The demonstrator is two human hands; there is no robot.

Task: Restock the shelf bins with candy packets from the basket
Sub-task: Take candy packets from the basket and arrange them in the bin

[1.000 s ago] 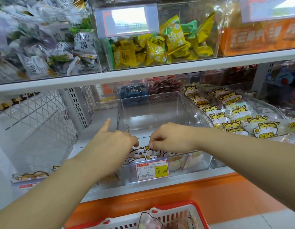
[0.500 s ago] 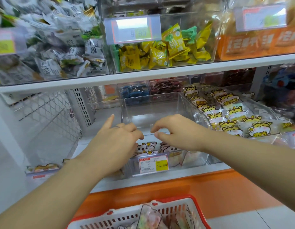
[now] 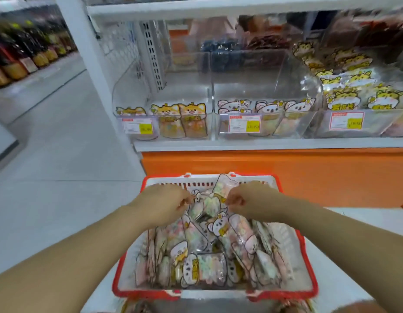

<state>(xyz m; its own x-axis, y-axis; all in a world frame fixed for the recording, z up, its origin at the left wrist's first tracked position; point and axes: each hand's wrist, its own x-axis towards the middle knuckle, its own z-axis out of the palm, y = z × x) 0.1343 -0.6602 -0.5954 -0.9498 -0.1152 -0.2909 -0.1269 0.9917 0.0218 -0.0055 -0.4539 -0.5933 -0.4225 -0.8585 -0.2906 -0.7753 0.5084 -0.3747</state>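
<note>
Counts one basket (image 3: 119,276), red-rimmed with white slotted walls, below and in front of the shelf (image 3: 264,144). Holds a loose pile of packets (image 3: 202,263), too many and too blurred to count. Most on edge, long axes running from near rim to far rim; a few flat across the near end.

Counts two hands, both over the far half of the basket.
- Left hand (image 3: 164,204): fingers curled, pinching the upper left corner of one candy packet (image 3: 208,205).
- Right hand (image 3: 250,199): fingers curled, pinching the upper right corner of the same candy packet.

Candy packet located between the hands, just above the pile, inside the basket walls. Koala-head end uppermost and toward the shelf; long axis roughly upright. Exact tilt lost to blur.

Counts three clear bins along the shelf front, each carrying one price label (image 3: 244,124) on its front wall.
- Left bin (image 3: 187,86): three fox-faced packets upright against the front wall.
- Middle bin (image 3: 261,84): koala-faced packets, three across, upright against the front wall.
- Right bin (image 3: 397,123): heaped with yellow animal-faced packets.

Open room: tops of all three bins open. Bare bottom behind the front row in the left and middle bins, back to the rear walls. Orange base panel (image 3: 275,170) directly beyond the basket's far rim. Open floor (image 3: 60,159) to the left of the basket.
</note>
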